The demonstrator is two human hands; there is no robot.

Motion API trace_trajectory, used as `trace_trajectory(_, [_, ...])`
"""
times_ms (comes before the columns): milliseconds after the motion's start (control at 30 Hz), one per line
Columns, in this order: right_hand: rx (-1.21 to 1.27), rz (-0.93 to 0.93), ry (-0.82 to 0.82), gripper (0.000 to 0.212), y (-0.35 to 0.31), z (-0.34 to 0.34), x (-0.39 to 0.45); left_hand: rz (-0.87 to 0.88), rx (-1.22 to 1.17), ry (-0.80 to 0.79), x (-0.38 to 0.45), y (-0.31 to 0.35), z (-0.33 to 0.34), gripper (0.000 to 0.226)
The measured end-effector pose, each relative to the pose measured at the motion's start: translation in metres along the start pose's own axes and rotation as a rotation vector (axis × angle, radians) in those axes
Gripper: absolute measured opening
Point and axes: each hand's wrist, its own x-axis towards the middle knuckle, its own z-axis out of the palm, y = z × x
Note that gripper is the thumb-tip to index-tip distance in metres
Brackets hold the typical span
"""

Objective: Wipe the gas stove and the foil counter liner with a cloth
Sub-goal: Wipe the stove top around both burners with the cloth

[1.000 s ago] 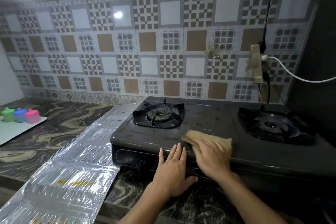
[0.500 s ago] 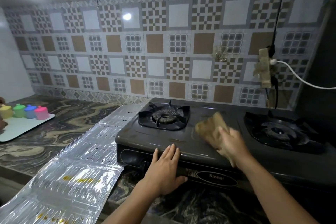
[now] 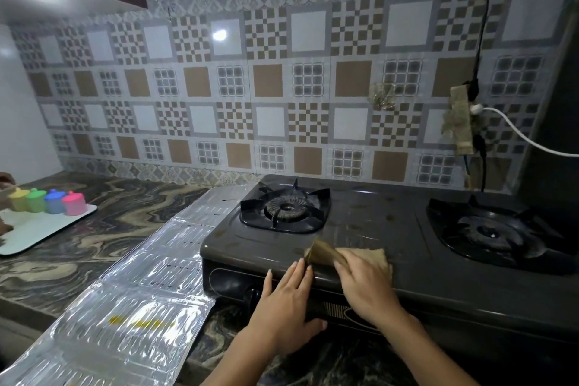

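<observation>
A dark two-burner gas stove (image 3: 376, 229) stands on the marbled counter, its left burner (image 3: 285, 209) and right burner (image 3: 495, 233) both bare. My right hand (image 3: 365, 287) presses a tan cloth (image 3: 326, 252) flat on the stove top near its front edge, between the burners. Resting flat on the stove's front edge and panel just left of the cloth is my left hand (image 3: 288, 301), fingers spread and holding nothing. The silver foil counter liner (image 3: 131, 301) runs from the stove's left side toward the near counter edge.
A white tray (image 3: 40, 229) with several small coloured lidded jars (image 3: 47, 200) sits at the far left of the counter. A socket with a white cable (image 3: 517, 131) and a black cord hang on the tiled wall behind the right burner. A dark appliance fills the right edge.
My right hand has drawn the cloth back from the middle of the stove top to its front edge. My left hand stays on the stove's front.
</observation>
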Motion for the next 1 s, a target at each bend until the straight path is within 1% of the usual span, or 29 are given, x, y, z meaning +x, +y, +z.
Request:
trace_trajectory(67, [0.133,0.095,-0.064,0.022,0.008,-0.009,0.009,0.000,-0.005,0.002,0.000,-0.001,0.000,0.093])
trace_trajectory(100, [0.251,0.179,-0.065,0.020,0.012,-0.016,0.016,0.002,-0.005,0.009,0.000,-0.002,0.000,0.093])
trace_trajectory(167, [0.542,0.342,0.092,0.020,0.018,-0.030,0.033,0.001,-0.006,0.013,0.000,-0.004,0.001,0.092])
trace_trajectory(200, [0.649,0.389,0.199,0.020,0.018,-0.037,0.041,-0.002,-0.009,0.016,-0.001,-0.006,0.001,0.091])
trace_trajectory(233, [0.680,0.386,0.273,0.023,0.024,-0.045,0.049,-0.009,-0.026,0.024,0.002,-0.002,0.005,0.091])
trace_trajectory(300, [0.652,0.307,0.316,0.034,0.021,-0.056,0.058,-0.018,-0.036,0.066,-0.001,-0.003,0.007,0.090])
trace_trajectory(367, [0.530,0.256,0.262,0.034,0.019,-0.061,0.065,-0.023,-0.049,0.091,-0.001,0.001,0.009,0.088])
trace_trajectory(433, [0.396,0.270,0.122,0.033,0.017,-0.054,0.067,-0.032,-0.054,0.105,-0.001,0.003,0.010,0.087])
trace_trajectory(500, [0.233,0.250,-0.073,0.034,0.017,-0.032,0.062,-0.041,-0.059,0.091,-0.003,0.004,0.010,0.086])
trace_trajectory(533, [0.113,0.200,-0.150,0.034,0.016,-0.021,0.057,-0.048,-0.067,0.090,-0.003,0.004,0.010,0.085])
trace_trajectory(567, [0.005,0.141,-0.195,0.033,0.013,-0.011,0.051,-0.058,-0.076,0.097,-0.003,0.004,0.011,0.085])
trace_trajectory(600, [-0.055,0.070,-0.191,0.033,0.009,-0.003,0.046,-0.066,-0.082,0.103,-0.003,0.004,0.011,0.085])
trace_trajectory(667, [-0.025,-0.032,-0.188,0.031,0.000,0.006,0.038,-0.077,-0.083,0.115,0.000,0.004,0.015,0.087])
trace_trajectory(700, [-0.001,-0.058,-0.209,0.033,-0.003,0.009,0.033,-0.081,-0.085,0.110,0.000,0.005,0.017,0.091])
trace_trajectory(767, [0.037,-0.098,-0.183,0.034,-0.004,0.014,0.026,-0.078,-0.096,0.115,-0.001,0.005,0.019,0.098])
trace_trajectory(800, [0.070,-0.092,-0.152,0.033,-0.003,0.014,0.024,-0.076,-0.108,0.123,-0.001,0.004,0.019,0.099])
trace_trajectory(900, [0.113,-0.099,0.017,0.035,0.001,0.012,0.019,-0.031,-0.159,0.136,-0.001,0.001,0.013,0.099])
trace_trajectory(933, [0.138,-0.090,0.050,0.032,0.002,0.011,0.014,-0.005,-0.184,0.128,-0.003,-0.003,0.011,0.097])
trace_trajectory(967, [0.198,-0.050,0.059,0.026,0.000,0.008,0.009,0.022,-0.217,0.134,-0.004,-0.010,0.009,0.093])
trace_trajectory(1000, [0.269,-0.002,0.029,0.021,0.000,0.005,0.006,0.036,-0.237,0.149,-0.004,-0.017,0.007,0.090])
